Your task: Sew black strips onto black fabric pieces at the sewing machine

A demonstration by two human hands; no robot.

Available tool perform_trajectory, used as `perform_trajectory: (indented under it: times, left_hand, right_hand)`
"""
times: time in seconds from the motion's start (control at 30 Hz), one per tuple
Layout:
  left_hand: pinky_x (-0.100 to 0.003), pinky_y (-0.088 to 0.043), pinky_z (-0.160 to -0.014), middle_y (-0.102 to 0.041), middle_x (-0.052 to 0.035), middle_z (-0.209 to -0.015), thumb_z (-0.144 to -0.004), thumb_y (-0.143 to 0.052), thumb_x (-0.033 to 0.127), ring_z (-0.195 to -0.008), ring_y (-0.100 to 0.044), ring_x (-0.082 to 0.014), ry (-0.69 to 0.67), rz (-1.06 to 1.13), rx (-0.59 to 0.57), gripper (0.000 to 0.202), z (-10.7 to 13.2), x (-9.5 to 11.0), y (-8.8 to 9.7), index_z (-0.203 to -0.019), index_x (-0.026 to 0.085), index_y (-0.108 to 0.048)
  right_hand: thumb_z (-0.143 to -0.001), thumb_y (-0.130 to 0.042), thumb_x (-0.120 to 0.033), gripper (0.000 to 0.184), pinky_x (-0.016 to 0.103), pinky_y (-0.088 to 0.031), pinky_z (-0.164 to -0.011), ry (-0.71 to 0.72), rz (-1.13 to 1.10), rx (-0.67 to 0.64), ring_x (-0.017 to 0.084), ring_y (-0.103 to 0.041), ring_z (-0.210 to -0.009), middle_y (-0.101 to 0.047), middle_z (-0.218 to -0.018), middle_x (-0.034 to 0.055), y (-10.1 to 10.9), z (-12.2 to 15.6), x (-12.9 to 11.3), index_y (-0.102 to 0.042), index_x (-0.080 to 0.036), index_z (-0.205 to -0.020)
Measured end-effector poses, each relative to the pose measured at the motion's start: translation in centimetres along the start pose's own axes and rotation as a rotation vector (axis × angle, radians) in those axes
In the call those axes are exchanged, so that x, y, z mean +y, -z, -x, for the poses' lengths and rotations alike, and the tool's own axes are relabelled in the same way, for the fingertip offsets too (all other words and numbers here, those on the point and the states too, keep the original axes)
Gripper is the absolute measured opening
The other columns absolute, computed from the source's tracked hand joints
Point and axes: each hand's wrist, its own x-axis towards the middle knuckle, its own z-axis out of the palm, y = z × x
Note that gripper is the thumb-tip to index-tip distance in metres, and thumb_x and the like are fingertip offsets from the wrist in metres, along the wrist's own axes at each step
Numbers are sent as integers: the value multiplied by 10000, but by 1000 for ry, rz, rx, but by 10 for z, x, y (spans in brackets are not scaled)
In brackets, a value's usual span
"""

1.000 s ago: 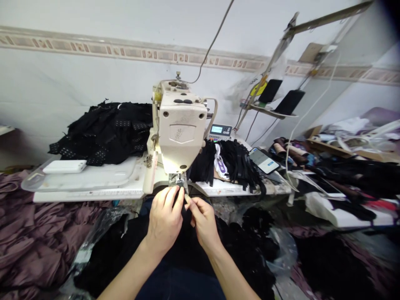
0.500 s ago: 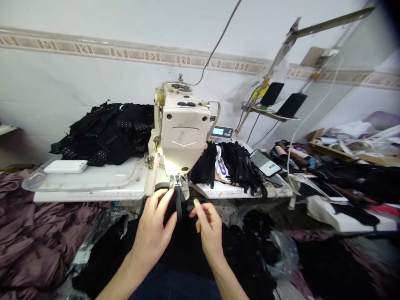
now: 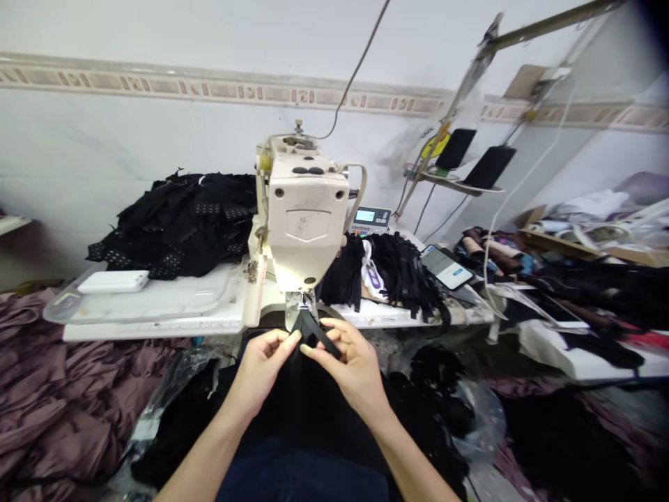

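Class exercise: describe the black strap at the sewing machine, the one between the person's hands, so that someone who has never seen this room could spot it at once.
Start at the cream sewing machine against the wall. Just below its presser foot, the left hand and right hand hold a narrow black strap. Unlike the loose black straps heaped right of the machine, it is held up between the fingers.

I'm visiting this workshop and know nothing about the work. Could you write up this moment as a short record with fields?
Left hand: pinching a black fabric strap
Right hand: pinching the same strap
Machine: cream industrial sewing machine
Strap position: just below the presser foot
Left of machine: pile of black hook-and-eye tape
Right of machine: bundle of black straps
Further right: smartphone lying on the sewing table
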Motion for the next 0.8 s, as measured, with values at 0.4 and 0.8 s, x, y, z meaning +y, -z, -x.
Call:
perform_trajectory:
  times: [0.4,0.8]
  left_hand:
    - [-226,-458,-642,-678,4,-824,-1052,-613,457,-693,-581,-128,-56,-126,-261,456,38,-3,-12,-1413,189,-689]
    - [-258,-611,-808,-788,-77,-1111,-1076,-612,276,-939,-790,-201,-640,-733,242,226,20,-4,-7,-1244,206,-746]
  right_hand:
    - [-812,-919,-441,250,267,-490,-496,35,113,-218,146,-603,-495,-757,-688,29,32,-32,-38,-835,-205,-810]
    - [-787,-877,-447,268,341,-580,-753,151,158,-30,253,-762,-793,-832,-852,83,16,-94,16,-828,-187,-828]
